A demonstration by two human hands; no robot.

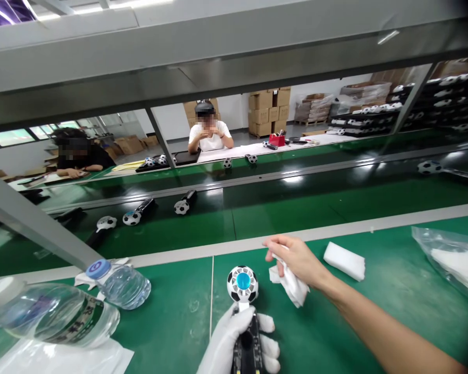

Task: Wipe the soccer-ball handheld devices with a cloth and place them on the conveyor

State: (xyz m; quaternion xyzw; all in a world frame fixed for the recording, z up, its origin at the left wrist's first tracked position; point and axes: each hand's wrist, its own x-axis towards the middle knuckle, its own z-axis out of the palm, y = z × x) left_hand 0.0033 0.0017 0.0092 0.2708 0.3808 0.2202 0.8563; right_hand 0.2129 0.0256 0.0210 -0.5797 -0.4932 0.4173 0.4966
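**Football-patterned fan held upright, cloth pinched beside it**

The left hand (239, 340), in a white glove, is wrapped around the black handle of a small handheld fan with a black-and-white football-patterned round head and a blue centre (242, 283). The fan stands upright at the 6 o'clock edge of the view, its head just above the gloved fingers.

The right hand (296, 258), bare, sits at about 2 o'clock from the fan head, near it but apart. Its fingers are curled and pinch a crumpled white cloth (290, 283), which hangs below the palm.

On the green bench (179, 317), a white rectangular sponge block (343, 261) lies at 3 o'clock from the right hand. A clear plastic bag (452, 259) lies further out on the same side. At 9 o'clock from the fan lie two clear plastic water bottles on their sides, the smaller one blue-capped (120, 283), the larger one (50, 314) nearer the view's edge.

Toward 12 o'clock, more football-headed fans (131, 217) lie on the dark green conveyor belt (296, 208). Beyond it, two people sit at the far bench.
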